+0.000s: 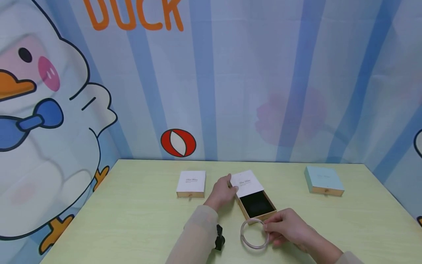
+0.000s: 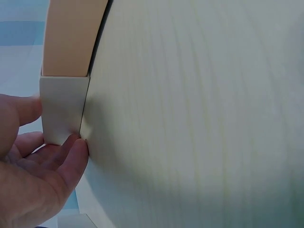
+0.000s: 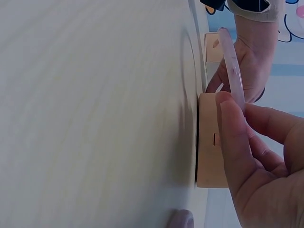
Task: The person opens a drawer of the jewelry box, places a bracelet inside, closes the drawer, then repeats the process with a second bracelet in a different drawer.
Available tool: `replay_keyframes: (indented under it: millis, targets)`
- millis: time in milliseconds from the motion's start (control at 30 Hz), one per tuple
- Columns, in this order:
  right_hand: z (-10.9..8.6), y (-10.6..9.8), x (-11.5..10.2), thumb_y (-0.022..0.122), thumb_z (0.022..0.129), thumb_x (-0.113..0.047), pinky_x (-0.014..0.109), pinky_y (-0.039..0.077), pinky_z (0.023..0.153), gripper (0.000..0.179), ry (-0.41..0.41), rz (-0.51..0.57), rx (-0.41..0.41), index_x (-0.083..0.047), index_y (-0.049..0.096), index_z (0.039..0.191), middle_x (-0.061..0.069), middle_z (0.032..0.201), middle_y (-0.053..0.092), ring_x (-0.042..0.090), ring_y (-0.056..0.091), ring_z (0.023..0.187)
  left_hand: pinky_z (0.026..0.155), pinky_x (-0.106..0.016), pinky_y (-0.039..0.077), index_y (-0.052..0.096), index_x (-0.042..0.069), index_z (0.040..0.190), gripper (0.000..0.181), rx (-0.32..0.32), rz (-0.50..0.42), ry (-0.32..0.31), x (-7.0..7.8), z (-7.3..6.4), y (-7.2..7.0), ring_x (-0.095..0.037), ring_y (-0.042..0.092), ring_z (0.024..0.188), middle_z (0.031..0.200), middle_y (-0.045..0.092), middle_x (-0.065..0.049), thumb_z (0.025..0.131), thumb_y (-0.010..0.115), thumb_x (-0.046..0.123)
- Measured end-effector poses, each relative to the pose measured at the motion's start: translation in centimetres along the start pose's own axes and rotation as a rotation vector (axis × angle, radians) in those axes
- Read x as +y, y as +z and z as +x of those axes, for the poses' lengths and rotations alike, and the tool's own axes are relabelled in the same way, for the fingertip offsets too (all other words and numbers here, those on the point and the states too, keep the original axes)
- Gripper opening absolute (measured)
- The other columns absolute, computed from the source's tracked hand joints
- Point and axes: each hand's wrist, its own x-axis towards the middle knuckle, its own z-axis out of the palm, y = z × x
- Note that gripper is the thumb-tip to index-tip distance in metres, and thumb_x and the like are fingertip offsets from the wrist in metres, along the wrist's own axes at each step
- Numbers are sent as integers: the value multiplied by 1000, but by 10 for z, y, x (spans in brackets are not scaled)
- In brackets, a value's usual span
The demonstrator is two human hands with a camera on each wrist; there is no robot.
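Note:
A white drawer-style jewelry box (image 1: pixel 246 182) lies at an angle on the table, its tan drawer (image 1: pixel 255 204) pulled partway out to show a black lining. My left hand (image 1: pixel 222 192) grips the far-left part of its sleeve; in the left wrist view, thumb and fingers hold the sleeve's pale end (image 2: pixel 61 111). Between thumb and fingers, my right hand (image 1: pixel 287 227) pinches a translucent, pale pinkish bangle (image 1: pixel 243 240). The bangle overlaps the drawer's near edge in the head view. Seen from the right wrist, the bangle (image 3: pixel 232 64) stands edge-on before the drawer front (image 3: pixel 209 156).
A second white box (image 1: pixel 192 181), closed, sits left of my left hand. Toward the back right stands a light-blue box (image 1: pixel 324 179). Behind the pale wooden table (image 1: pixel 132 220) hangs a blue striped duck-print backdrop (image 1: pixel 230 91). A rounded mauve-grey thing (image 3: pixel 183 219) shows at the right wrist view's bottom edge.

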Motion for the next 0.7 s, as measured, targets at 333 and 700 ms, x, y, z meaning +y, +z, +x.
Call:
replay_keyframes:
  millis: [333,700]
  targets:
    - [-2,-1,-1,66,87,-13,25,55,52,26,-32,20,0,10,67,100,4,71,68,7,61,57,114,-45,30,34,-4,144,56,5,-8,-9,0,-1,0,-32,31,139,149,36,-18,95,54,16]
    - [-2,-3,-3,67,87,-14,25,55,52,27,-40,24,21,9,67,100,3,72,68,8,62,58,113,-45,30,33,-3,144,56,0,-15,-4,0,-1,0,-33,30,140,150,35,-18,96,53,16]
